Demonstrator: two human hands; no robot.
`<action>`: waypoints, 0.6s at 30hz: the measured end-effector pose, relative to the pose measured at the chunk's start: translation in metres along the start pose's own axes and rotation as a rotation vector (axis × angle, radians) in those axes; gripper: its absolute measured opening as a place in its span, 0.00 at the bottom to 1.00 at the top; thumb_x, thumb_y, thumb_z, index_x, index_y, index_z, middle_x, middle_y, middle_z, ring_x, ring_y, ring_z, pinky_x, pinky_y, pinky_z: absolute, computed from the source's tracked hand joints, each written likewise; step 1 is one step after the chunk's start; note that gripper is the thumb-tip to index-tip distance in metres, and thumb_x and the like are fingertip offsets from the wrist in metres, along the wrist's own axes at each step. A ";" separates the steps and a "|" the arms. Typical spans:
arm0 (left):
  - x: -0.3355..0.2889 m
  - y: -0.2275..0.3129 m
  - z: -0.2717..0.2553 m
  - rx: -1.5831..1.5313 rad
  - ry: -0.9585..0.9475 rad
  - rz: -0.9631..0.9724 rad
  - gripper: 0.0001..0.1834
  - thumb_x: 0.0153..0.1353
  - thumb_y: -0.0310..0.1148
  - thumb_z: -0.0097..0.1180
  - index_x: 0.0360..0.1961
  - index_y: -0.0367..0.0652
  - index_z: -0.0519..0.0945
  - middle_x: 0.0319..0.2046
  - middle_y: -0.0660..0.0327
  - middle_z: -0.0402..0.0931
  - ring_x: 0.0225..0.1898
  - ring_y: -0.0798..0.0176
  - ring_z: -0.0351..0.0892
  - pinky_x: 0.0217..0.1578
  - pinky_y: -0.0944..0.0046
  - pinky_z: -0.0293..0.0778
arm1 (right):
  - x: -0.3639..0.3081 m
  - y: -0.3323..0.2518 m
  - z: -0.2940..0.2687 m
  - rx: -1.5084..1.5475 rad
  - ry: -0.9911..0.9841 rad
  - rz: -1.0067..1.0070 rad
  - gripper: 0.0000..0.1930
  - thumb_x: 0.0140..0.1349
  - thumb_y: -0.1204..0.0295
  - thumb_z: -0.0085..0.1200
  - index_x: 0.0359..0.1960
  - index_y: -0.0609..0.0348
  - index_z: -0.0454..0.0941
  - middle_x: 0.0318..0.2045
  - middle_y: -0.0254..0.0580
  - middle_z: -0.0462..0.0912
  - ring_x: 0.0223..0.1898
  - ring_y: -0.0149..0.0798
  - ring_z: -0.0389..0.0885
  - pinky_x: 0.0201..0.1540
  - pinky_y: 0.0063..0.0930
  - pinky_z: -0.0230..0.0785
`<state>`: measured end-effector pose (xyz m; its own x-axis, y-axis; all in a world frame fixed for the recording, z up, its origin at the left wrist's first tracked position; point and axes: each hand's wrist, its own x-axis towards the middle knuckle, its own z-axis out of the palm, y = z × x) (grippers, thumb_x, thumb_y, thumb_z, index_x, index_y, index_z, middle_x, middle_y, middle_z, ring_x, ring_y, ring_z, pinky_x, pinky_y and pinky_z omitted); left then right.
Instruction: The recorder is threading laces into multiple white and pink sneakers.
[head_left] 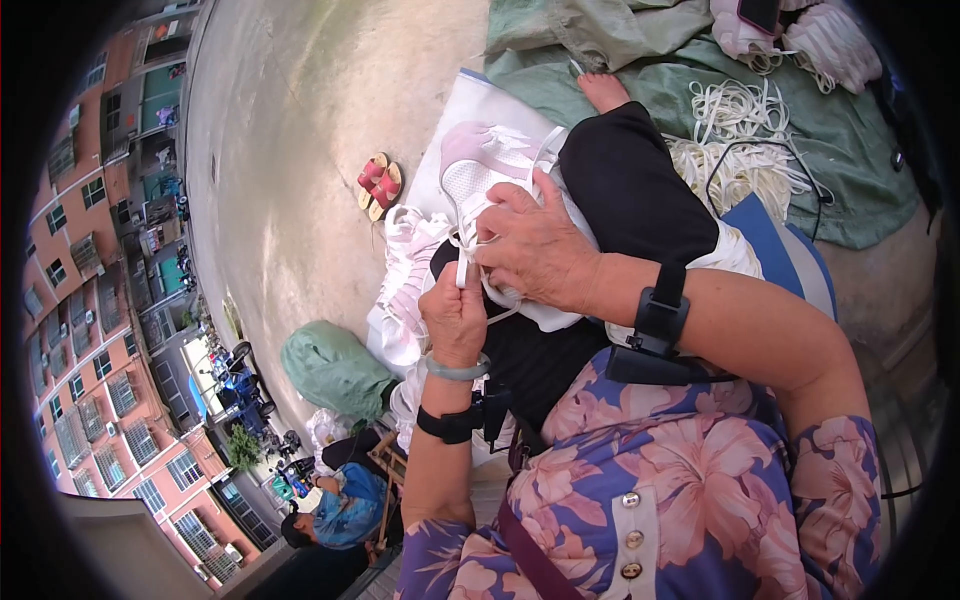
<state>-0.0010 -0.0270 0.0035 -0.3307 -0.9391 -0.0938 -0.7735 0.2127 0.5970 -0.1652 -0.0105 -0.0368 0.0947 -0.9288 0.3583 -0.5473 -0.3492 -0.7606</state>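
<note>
A white and pale pink sneaker upper (480, 182) lies across my lap, over black trousers. My left hand (456, 318) is closed, pinching a flat white shoelace (462, 270) between thumb and finger at the shoe's near edge. Just to the right, my right hand (540, 248) rests over the upper, its fingers bent together around the lacing. What the right fingertips grip is partly hidden, but the lace runs to them. Beside my left hand, more white and pink shoe uppers (408, 265) are piled.
Loose white laces (740, 165) lie on a green cloth (850, 190) at the right, with more shoe uppers (830, 45) and a phone (759, 14) beyond. Red sandals (380, 187) stand on the concrete. Left are a green sack (335, 368) and another person (350, 505) in blue.
</note>
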 end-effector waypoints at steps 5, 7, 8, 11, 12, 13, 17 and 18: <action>0.005 -0.004 -0.006 -0.479 -0.099 -0.256 0.12 0.64 0.37 0.51 0.26 0.43 0.74 0.16 0.71 0.70 0.14 0.81 0.61 0.14 0.80 0.57 | 0.001 -0.002 -0.002 0.028 -0.018 0.017 0.07 0.44 0.65 0.57 0.26 0.44 0.82 0.35 0.29 0.72 0.55 0.42 0.62 0.59 0.61 0.43; 0.007 -0.006 -0.006 -0.580 -0.150 -0.332 0.11 0.64 0.38 0.50 0.29 0.43 0.75 0.15 0.71 0.70 0.12 0.79 0.61 0.13 0.79 0.55 | 0.001 -0.002 -0.003 0.026 -0.035 0.010 0.07 0.44 0.66 0.56 0.27 0.44 0.82 0.35 0.29 0.72 0.55 0.42 0.62 0.59 0.61 0.42; 0.007 -0.006 -0.007 -0.621 -0.155 -0.355 0.11 0.64 0.39 0.50 0.30 0.43 0.75 0.16 0.70 0.71 0.12 0.78 0.62 0.13 0.79 0.57 | 0.001 -0.002 -0.003 0.027 -0.051 0.016 0.07 0.45 0.67 0.56 0.28 0.44 0.82 0.35 0.28 0.72 0.54 0.42 0.62 0.59 0.62 0.42; 0.006 -0.006 -0.003 -0.665 -0.139 -0.395 0.11 0.64 0.39 0.51 0.32 0.43 0.75 0.17 0.69 0.72 0.12 0.78 0.63 0.13 0.79 0.58 | -0.001 -0.004 -0.004 0.043 -0.022 0.019 0.06 0.45 0.68 0.55 0.26 0.45 0.82 0.34 0.29 0.72 0.54 0.42 0.62 0.58 0.62 0.41; 0.005 -0.004 -0.004 -0.684 -0.137 -0.399 0.12 0.65 0.39 0.49 0.31 0.42 0.75 0.17 0.69 0.70 0.13 0.79 0.62 0.13 0.80 0.58 | 0.001 -0.006 -0.005 0.037 -0.028 0.002 0.06 0.45 0.68 0.55 0.26 0.45 0.82 0.34 0.29 0.72 0.54 0.42 0.62 0.58 0.62 0.41; 0.004 -0.001 -0.004 -0.694 -0.120 -0.393 0.12 0.65 0.39 0.49 0.31 0.42 0.75 0.17 0.69 0.70 0.13 0.79 0.62 0.13 0.80 0.58 | 0.002 -0.009 -0.007 0.020 -0.080 0.045 0.05 0.45 0.70 0.57 0.25 0.46 0.81 0.35 0.29 0.72 0.55 0.42 0.63 0.59 0.61 0.41; 0.002 0.003 0.001 -0.717 -0.121 -0.486 0.12 0.64 0.39 0.48 0.33 0.41 0.77 0.17 0.69 0.69 0.13 0.79 0.62 0.12 0.79 0.59 | 0.003 -0.013 -0.004 -0.037 -0.106 0.120 0.04 0.44 0.74 0.59 0.22 0.49 0.80 0.35 0.31 0.71 0.56 0.44 0.63 0.59 0.61 0.40; 0.003 0.002 0.007 -0.666 -0.106 -0.432 0.11 0.64 0.38 0.49 0.33 0.42 0.76 0.17 0.70 0.69 0.13 0.79 0.62 0.12 0.79 0.58 | 0.002 -0.011 -0.002 -0.037 -0.086 0.117 0.03 0.44 0.74 0.59 0.22 0.50 0.79 0.36 0.31 0.71 0.56 0.44 0.62 0.59 0.61 0.40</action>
<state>-0.0070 -0.0272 -0.0008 -0.1512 -0.8636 -0.4810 -0.3708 -0.4015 0.8374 -0.1610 -0.0080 -0.0271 0.0982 -0.9706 0.2195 -0.5891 -0.2345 -0.7733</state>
